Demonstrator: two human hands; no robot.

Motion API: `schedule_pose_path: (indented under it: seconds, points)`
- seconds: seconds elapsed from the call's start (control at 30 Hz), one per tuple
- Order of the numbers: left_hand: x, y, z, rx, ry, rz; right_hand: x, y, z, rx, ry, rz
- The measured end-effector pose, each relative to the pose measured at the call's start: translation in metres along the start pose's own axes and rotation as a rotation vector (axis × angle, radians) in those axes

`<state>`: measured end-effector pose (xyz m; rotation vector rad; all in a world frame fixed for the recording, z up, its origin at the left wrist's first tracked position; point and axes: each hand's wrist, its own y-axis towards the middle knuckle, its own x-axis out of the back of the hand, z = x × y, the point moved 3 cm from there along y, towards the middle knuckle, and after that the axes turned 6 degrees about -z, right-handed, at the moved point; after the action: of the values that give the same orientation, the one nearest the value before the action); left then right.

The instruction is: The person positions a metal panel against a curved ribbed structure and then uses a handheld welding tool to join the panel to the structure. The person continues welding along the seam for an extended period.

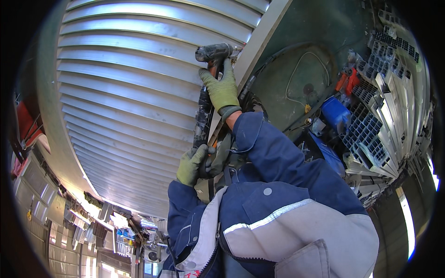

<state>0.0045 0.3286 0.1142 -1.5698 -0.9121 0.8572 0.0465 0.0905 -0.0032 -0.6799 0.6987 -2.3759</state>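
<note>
My right hand (pixel 221 90), in a yellow-green work glove, is closed round the neck of a dark gun-shaped tool (pixel 202 113), just under its head. The tool has a scuffed, barrel-like head, orange parts and a long handle wrapped in black tape. Its nose points right and meets the pale metal frame edge (pixel 252 55) of a large slatted panel (pixel 130 88); the tip's exact contact is hard to make out. Lower down, my left hand (pixel 190 166), gloved with dark fingertips, grips the bottom end of the handle. The tool lies across the slats from my view.
To the right, a blue jerrycan (pixel 335 111) stands beside a red-orange object (pixel 347 81) and stacked metal profiles (pixel 371 129). A pale cable (pixel 296 69) loops over the green surface (pixel 273 85). Shelves with goods (pixel 125 241) stand at lower left.
</note>
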Motion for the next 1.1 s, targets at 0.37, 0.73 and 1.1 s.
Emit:
schedule_pose_path:
  seconds: [0.37, 0.73, 1.1]
  points:
    - [0.000, -0.002, -0.002, 0.003, -0.027, 0.013, -0.002, 0.000, -0.007, -0.006, 0.023, 0.010]
    - [0.003, -0.006, 0.003, 0.025, 0.015, -0.007, 0.001, -0.012, 0.002, -0.020, -0.035, 0.002]
    - [0.011, -0.014, 0.010, 0.021, 0.104, -0.036, 0.001, -0.024, -0.002, -0.017, -0.044, 0.034]
